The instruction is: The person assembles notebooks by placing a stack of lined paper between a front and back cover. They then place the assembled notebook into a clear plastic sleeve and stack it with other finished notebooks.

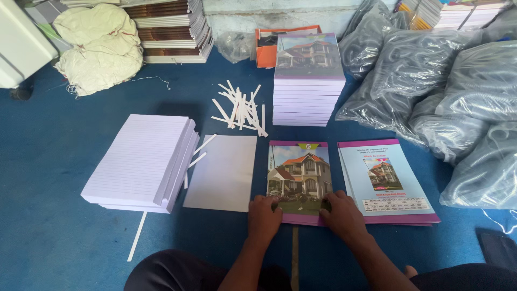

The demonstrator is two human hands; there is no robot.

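A notebook cover with a house picture (299,175) lies flat on the blue floor in front of me. My left hand (264,216) presses on its near left corner with fingers curled. My right hand (341,213) rests on its near right edge, between that cover and a light-blue printed back cover (383,178) lying beside it. Neither hand lifts anything. A blank white sheet (223,172) lies just left of the house cover.
A stack of ruled paper (142,160) sits at the left. Finished notebooks (308,86) are piled beyond the covers, next to a heap of white paper strips (240,109). Clear plastic bags (458,102) fill the right side. Cloth sacks (99,46) and stacked books (172,29) stand at the back.
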